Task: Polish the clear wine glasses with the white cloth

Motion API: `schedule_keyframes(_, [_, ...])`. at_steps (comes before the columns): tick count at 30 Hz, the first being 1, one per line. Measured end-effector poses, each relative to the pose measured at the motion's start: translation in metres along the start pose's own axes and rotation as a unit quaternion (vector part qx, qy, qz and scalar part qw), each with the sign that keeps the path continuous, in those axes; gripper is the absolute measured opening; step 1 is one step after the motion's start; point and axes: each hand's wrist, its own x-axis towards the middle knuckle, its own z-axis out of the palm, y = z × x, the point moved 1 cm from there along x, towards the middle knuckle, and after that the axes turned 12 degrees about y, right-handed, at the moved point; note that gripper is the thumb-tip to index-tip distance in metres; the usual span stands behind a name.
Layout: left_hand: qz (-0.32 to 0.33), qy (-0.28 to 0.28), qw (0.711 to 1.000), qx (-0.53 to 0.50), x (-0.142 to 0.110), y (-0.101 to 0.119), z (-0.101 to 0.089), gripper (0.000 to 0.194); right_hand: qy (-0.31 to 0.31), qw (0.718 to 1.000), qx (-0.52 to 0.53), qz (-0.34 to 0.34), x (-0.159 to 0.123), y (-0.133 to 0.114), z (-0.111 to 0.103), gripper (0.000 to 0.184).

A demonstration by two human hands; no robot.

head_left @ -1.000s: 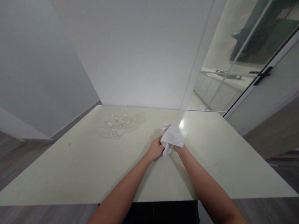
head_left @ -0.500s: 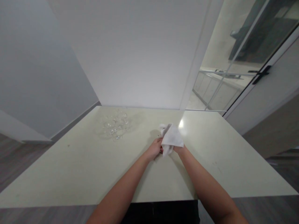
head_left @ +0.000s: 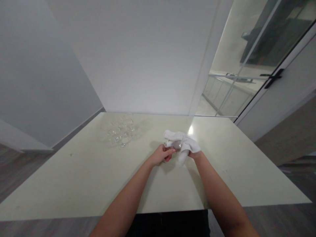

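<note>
My left hand has its fingers closed on a clear drinking glass, which lies tilted on its side above the table. A white cloth drapes over the glass's far side and right end. My right hand is closed on that cloth, its fingers mostly hidden beneath the folds. One corner of the cloth hangs down between my hands.
A cluster of several clear glasses stands at the back left of the pale table. Behind the table is a white panel. A door with a black handle is on the right.
My left hand has moved slightly left, and the cloth has spread and shifted, so the glass now shows between my hands. The cluster of glasses stays in place.
</note>
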Motion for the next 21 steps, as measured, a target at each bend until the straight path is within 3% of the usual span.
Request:
schedule_keyframes(2, [0.054,0.018,0.992,0.110,-0.001,0.005,-0.011,0.051,-0.069,0.995,-0.051,-0.046,0.004,-0.003,0.000,0.038])
schedule_keyframes(4, [0.108,0.046,0.967,0.228,-0.003,0.009,-0.019,0.048,-0.066,0.995,-0.060,-0.050,0.008,0.003,-0.003,0.032])
schedule_keyframes(6, [0.150,0.064,0.923,0.348,-0.005,0.011,-0.023,0.051,-0.059,0.994,-0.090,-0.026,0.013,0.016,-0.007,0.028])
schedule_keyframes(9, [0.202,0.068,0.856,0.471,-0.007,0.012,-0.021,0.053,-0.018,0.982,-0.182,-0.049,0.020,0.035,-0.013,0.026])
schedule_keyframes(12, [0.259,0.101,0.809,0.518,-0.008,0.015,-0.014,0.051,-0.006,0.974,-0.215,-0.069,0.023,0.043,-0.015,0.027])
schedule_keyframes(15, [0.297,0.162,0.780,0.527,-0.008,0.018,-0.007,0.051,0.016,0.986,-0.143,-0.091,0.020,0.043,-0.013,0.026])
schedule_keyframes(18, [0.303,0.197,0.763,0.537,-0.008,0.018,-0.002,0.053,0.038,0.993,-0.078,-0.082,0.016,0.043,-0.007,0.027])
schedule_keyframes(21, [0.261,0.191,0.769,0.551,-0.006,0.015,-0.002,0.050,0.043,0.989,-0.117,-0.075,0.012,0.040,-0.002,0.027])
